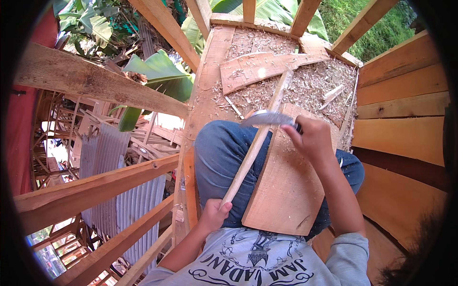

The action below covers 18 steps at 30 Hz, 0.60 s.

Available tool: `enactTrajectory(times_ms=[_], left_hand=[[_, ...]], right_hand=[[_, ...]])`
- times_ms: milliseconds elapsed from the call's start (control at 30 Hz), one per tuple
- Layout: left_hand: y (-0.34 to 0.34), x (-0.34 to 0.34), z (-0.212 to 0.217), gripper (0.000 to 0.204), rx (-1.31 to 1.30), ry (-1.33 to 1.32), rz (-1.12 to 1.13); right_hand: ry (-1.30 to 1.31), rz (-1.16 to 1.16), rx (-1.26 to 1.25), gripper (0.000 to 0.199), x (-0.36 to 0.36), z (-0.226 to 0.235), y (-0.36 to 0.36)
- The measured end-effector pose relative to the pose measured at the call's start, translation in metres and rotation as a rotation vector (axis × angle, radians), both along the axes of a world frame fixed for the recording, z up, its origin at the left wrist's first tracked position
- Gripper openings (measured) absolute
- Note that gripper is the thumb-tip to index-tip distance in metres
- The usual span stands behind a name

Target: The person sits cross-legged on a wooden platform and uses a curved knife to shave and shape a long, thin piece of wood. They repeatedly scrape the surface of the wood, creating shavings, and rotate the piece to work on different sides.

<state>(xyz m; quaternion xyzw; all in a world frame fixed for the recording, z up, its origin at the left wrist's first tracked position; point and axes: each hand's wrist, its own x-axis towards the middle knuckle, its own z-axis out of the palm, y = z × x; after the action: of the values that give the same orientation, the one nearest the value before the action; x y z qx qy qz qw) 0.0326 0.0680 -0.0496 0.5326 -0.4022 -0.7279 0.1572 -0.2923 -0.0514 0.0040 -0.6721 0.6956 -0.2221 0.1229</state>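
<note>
A long, slender, pale wooden stick [248, 164] runs slantwise, its near end low on the left and its far end up and to the right. It looks straight and all in one piece, with a browner, rougher-looking stretch toward the far end. A curved, silver metal blade [268, 117] with a dark handle crosses over its upper half, tip pointing left, handle to the right.

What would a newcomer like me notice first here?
Probably the curved metal blade in the right hand, crossing a long stick whose near end the left hand grips. Just right of the stick, a broad plank lies over the denim-clad legs. Pale wood shavings lie scattered beyond, toward the picture's top.
</note>
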Motion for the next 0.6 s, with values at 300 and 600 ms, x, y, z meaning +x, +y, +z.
enactTrajectory(times_ms=[300, 600], left_hand=[[-0.004, -0.004, 0.006, 0.054, -0.037, -0.056, -0.021], [0.000, -0.001, 0.001, 0.055, -0.077, -0.054, -0.042]], right_hand=[[0.016, 0.175, -0.074, 0.055, 0.007, -0.008, 0.012], [-0.365, -0.381, 0.044, 0.057, -0.046, 0.007, 0.000]])
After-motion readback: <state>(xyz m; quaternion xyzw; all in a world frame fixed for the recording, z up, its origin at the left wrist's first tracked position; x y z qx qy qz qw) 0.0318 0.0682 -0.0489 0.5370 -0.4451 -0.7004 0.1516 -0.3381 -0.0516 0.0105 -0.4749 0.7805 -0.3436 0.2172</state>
